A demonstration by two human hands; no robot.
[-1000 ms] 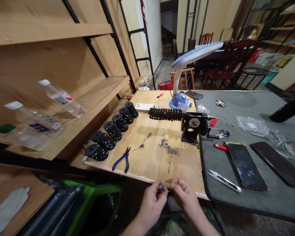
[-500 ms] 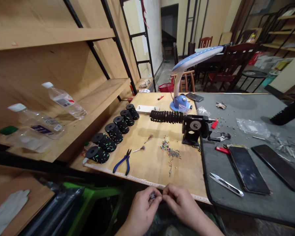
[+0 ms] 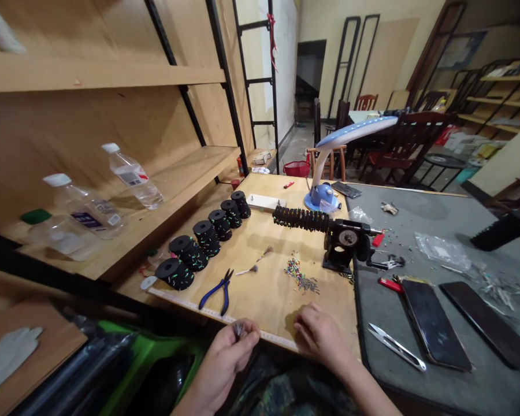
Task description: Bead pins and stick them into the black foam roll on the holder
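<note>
Two hands now apart: left hand (image 3: 225, 361), 7 o'clock, clenches grey tuft (image 3: 239, 329); right hand (image 3: 320, 334), 5 o'clock, released on workboard (image 3: 268, 300).

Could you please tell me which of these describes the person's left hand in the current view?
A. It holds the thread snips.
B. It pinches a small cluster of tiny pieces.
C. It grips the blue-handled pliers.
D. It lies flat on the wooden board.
B. The left hand pinches a small cluster of tiny pieces between its fingers, while the blue-handled pliers lie apart from it.
</note>
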